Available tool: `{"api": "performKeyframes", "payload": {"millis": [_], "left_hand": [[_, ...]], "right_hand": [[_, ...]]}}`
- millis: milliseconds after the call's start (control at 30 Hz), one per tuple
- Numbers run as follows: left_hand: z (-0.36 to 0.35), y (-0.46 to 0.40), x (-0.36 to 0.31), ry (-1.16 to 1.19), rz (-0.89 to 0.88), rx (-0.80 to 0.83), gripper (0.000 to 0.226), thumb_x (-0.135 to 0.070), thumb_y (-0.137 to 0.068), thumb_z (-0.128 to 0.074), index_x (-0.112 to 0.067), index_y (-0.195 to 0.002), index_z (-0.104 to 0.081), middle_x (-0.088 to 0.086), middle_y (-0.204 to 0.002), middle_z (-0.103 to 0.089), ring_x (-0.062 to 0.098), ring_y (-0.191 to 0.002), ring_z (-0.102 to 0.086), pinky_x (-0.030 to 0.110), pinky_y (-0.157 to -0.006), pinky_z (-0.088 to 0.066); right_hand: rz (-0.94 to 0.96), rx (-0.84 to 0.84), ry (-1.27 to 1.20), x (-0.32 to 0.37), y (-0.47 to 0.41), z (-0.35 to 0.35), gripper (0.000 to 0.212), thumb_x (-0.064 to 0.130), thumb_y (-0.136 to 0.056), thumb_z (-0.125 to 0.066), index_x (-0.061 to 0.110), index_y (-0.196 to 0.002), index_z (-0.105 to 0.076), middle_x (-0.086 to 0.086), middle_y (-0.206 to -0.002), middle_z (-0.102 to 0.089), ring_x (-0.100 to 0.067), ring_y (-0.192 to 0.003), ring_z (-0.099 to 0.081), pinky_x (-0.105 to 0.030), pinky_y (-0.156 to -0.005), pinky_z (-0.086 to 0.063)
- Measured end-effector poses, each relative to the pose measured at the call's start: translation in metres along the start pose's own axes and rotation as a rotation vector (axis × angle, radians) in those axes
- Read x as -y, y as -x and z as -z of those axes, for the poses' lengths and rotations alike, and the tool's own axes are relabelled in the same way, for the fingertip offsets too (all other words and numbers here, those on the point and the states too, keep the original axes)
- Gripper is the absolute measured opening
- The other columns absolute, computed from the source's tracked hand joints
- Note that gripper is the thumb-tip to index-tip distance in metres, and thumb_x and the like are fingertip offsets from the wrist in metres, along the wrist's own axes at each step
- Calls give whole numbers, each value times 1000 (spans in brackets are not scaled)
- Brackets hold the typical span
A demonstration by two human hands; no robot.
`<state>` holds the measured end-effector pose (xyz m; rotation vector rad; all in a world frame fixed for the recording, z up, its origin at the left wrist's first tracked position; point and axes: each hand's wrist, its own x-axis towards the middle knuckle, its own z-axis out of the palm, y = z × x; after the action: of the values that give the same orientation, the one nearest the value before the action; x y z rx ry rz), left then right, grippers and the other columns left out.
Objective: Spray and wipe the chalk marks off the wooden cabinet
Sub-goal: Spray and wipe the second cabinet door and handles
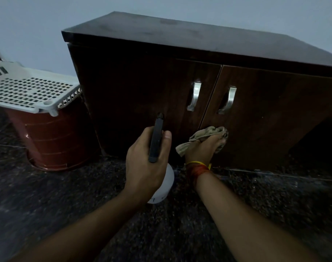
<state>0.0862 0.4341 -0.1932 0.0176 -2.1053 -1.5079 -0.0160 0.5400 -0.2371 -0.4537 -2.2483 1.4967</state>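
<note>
A dark wooden cabinet (138,87) with two doors and two metal handles (193,95) stands against the wall. My left hand (144,163) grips a spray bottle (157,137) with a black head and white body, its nozzle pointing at the left door. My right hand (204,146) holds a crumpled beige cloth (208,134) pressed against the lower part of the right door, near the seam between the doors. In this dim light I can make out no chalk marks on the doors.
A red-brown bucket (55,140) with a white perforated plastic basket (29,89) on top stands left of the cabinet. The floor (180,233) is dark speckled stone. A plain pale wall (38,25) runs behind.
</note>
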Motion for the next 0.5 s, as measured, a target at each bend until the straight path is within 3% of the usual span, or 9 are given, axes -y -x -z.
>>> {"api": "performKeyframes", "payload": {"millis": [100,167,300,400,500], "left_hand": [[5,-3,2,-14,33,-24,24,-57,-95,-48,-38,-80,-49,-10,-66,-50,19,-58,-51,54,-58,-51],[7,-3,4,-12,62,-30,25,-57,-94,-48,-36,-80,-48,-8,-67,-49,21,-59,-50,55,-60,-52],[8,-2,4,-32,114,-20,27,-60,-89,-48,-34,-88,-51,-5,-73,-52,16,-65,-54,46,-64,-51],[8,-3,8,-32,144,20,31,-57,-88,-49,-28,-98,-53,4,-83,-52,22,-76,-54,39,-67,-43],[9,-6,10,0,211,12,45,-53,-86,-50,-22,-117,-55,4,-97,-54,22,-91,-55,34,-75,-42]], "right_hand": [[-300,40,-130,3,-9,-2,72,0,-90,-47,1,-149,-5,-23,-153,-20,-35,-140,-28,-34,-115,-22],[-492,103,-253,4,-11,-1,72,3,-90,-49,9,-151,-10,-20,-147,-36,-37,-128,-45,-44,-106,-39],[-759,192,-460,10,-17,-2,61,-2,-90,-53,7,-146,-30,-22,-141,-45,-38,-122,-50,-50,-100,-43],[-908,371,-465,11,-22,0,41,4,-94,-53,0,-134,-46,-21,-134,-51,-35,-121,-52,-47,-99,-45],[-908,438,-446,6,-16,8,36,4,-95,-50,5,-130,-52,-21,-121,-56,-34,-103,-59,-41,-79,-51]]}}
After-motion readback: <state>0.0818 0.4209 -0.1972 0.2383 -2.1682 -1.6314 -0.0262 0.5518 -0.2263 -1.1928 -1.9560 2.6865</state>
